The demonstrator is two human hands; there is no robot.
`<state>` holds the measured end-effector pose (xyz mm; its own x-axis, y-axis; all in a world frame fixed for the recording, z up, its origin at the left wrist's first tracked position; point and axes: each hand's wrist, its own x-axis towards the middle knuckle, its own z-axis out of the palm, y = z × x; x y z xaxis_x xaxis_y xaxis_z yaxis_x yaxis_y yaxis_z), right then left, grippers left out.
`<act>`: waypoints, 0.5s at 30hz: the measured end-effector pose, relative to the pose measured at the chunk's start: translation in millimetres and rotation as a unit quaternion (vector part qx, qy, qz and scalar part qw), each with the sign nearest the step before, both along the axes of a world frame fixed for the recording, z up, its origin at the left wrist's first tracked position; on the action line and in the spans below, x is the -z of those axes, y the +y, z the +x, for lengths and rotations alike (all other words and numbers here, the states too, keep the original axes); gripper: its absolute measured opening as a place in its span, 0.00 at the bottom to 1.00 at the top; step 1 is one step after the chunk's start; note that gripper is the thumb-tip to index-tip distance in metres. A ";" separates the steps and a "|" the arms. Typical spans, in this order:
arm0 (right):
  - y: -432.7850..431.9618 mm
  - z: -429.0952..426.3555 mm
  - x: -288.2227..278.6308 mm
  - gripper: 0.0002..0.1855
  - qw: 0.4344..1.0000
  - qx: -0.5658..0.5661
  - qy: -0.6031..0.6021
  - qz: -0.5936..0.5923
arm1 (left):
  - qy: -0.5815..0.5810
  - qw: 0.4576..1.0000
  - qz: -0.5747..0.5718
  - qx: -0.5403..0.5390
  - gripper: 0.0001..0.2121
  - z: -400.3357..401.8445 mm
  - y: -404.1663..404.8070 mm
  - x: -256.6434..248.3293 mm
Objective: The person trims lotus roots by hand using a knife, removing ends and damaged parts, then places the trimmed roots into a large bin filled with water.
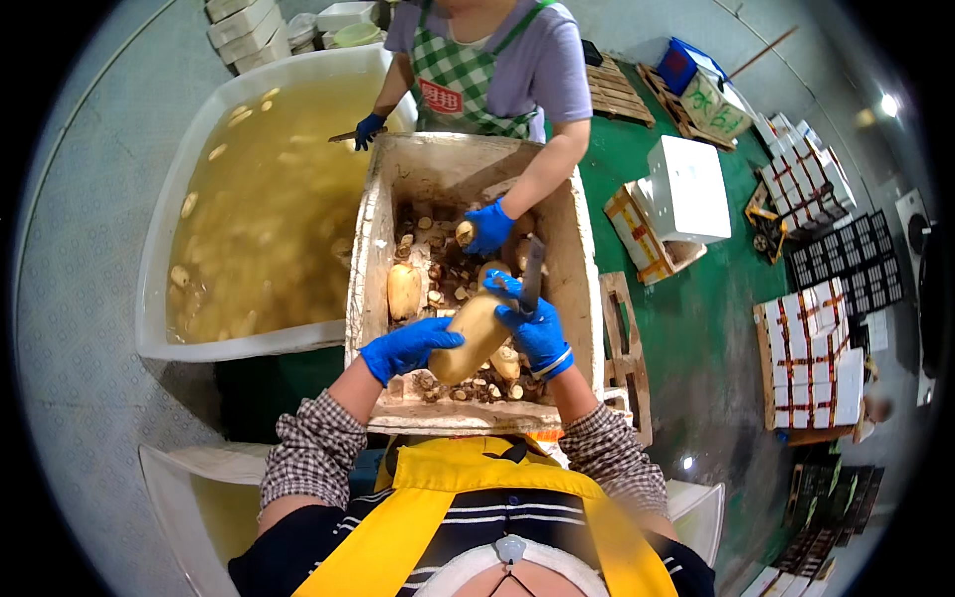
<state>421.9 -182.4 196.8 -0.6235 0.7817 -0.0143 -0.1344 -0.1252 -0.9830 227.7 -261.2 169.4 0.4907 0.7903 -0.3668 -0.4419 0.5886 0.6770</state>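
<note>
My left hand (409,349), in a blue glove, grips the lower left side of a peeled lotus root section (471,337). My right hand (536,328), gloved too, holds a knife (532,274) with its blade pointing up and steadies the root's upper right end. The root is held tilted over a large foam box (584,298). Inside the box lie another lotus root (404,292) at the left, a shorter piece (506,363) below my right hand, and many cut ends and dark scraps. The knife's handle is mostly hidden in my right hand.
Across the box, a co-worker's gloved hand (489,226) holds a root piece; their other hand (367,131) holds a blade over the box's far left corner. A white tub (157,283) of cloudy water with roots stands left. Wooden pallets (625,358) and foam boxes (690,190) stand right.
</note>
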 end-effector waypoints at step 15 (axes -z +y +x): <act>9.0 54.4 35.9 0.13 0.963 0.177 -0.197 -0.048 | 0.093 0.939 0.095 -0.317 0.34 -32.8 -15.3 -0.8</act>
